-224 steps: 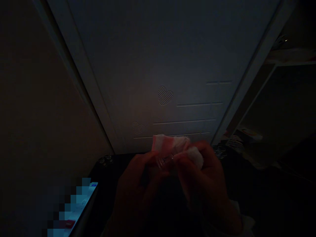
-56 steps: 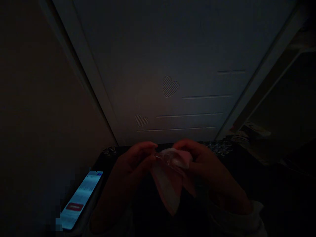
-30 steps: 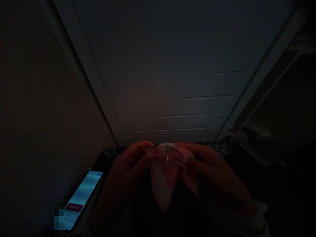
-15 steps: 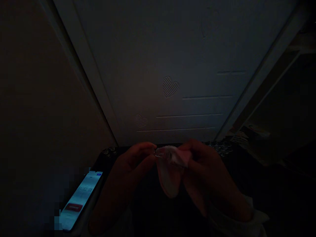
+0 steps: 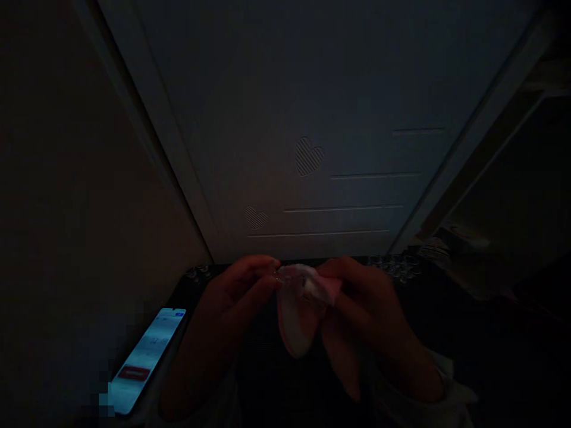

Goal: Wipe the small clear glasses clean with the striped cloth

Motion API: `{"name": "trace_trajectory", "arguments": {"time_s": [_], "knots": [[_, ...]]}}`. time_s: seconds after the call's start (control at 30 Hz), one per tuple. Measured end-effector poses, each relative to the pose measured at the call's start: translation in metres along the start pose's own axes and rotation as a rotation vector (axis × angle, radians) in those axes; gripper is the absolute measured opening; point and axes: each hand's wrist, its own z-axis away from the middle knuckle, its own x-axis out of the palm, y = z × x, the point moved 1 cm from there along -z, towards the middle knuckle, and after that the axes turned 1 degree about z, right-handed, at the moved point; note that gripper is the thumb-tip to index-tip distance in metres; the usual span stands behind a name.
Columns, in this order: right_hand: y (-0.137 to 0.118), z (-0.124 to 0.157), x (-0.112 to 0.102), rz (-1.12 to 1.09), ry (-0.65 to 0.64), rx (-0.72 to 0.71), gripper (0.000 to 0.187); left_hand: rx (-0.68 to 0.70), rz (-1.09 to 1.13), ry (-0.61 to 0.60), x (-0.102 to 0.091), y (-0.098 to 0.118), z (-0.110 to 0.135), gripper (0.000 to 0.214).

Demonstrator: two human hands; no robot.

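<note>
Low in the dim head view, my left hand (image 5: pixel 238 291) pinches the edge of a small clear glass piece (image 5: pixel 284 277); its exact kind is too dark to tell. My right hand (image 5: pixel 363 297) grips a pink and white cloth (image 5: pixel 297 327), bunched around the other end of the glass piece. Two loose ends of the cloth hang down, one below the glass and one below my right hand. Part of the glass piece is hidden by the cloth.
A lit phone (image 5: pixel 149 359) lies at the left. Several small clear glass pieces (image 5: pixel 397 267) stand at the back right of the dark table, with a few more (image 5: pixel 198 272) at the back left. Behind rises a pale panel (image 5: pixel 267 119) with embossed hearts.
The cloth has shifted slightly left, and its hanging ends have swung left. My right hand has moved a little left, still gripping it; my left hand has barely moved.
</note>
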Motion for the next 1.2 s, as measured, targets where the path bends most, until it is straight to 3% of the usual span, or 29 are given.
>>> {"name": "trace_trajectory", "arguments": {"time_s": [0.27, 0.5, 0.8, 1.2], "knots": [[0.001, 0.0, 0.0, -0.131, -0.05, 0.064, 0.025, 0.012, -0.07, 0.001, 0.001, 0.004, 0.0, 0.015], [0.0, 0.001, 0.002, -0.248, -0.072, 0.261, 0.019, 0.014, -0.085, -0.027, -0.001, 0.0, 0.002, 0.019], [0.001, 0.002, 0.007, -0.668, -0.07, 0.523, 0.007, 0.143, -0.13, -0.108, -0.006, -0.001, 0.002, 0.025], [-0.008, -0.001, 0.006, -0.867, -0.113, 0.671, 0.014, 0.265, -0.26, -0.202, -0.011, -0.001, 0.004, 0.035]]}}
